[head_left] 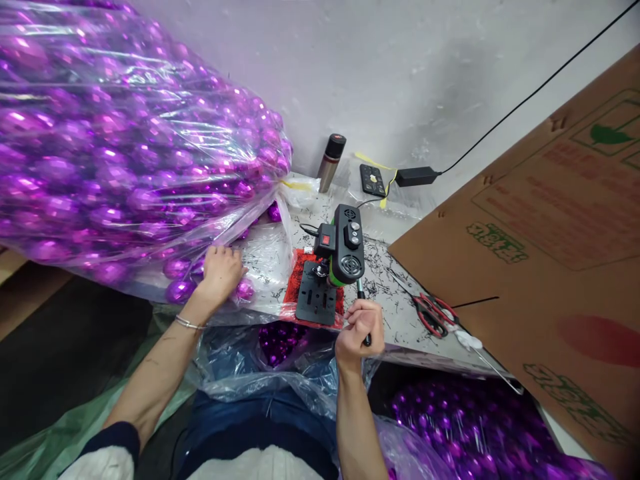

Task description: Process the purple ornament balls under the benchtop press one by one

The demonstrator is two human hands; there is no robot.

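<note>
The right hand is clenched around the lever of the black press, just at its near right side. To work this lever well, I think the grip should be firm but the pull even, with the wrist in line with the forearm. The left hand is to the left of the press, among loose purple balls, with its fingers bent downward. Whether these fingers grasp a ball or only rest there, I cannot tell, because the palm side is hidden. It is well apart from the base plate, which is the safe place for it while the lever moves.

The plate is flat, dark and slotted, and it lies on a red mat under the press head. The balls are round, with shiny facets (almost like small mirrors). Farther left of the press, a big clear bag bulges with many more, its thin film wrinkled and glossy. Right of the press are red-handled scissors and a brown carton with a flat, matt wall; thin black scraps are scattered around the press.
</note>
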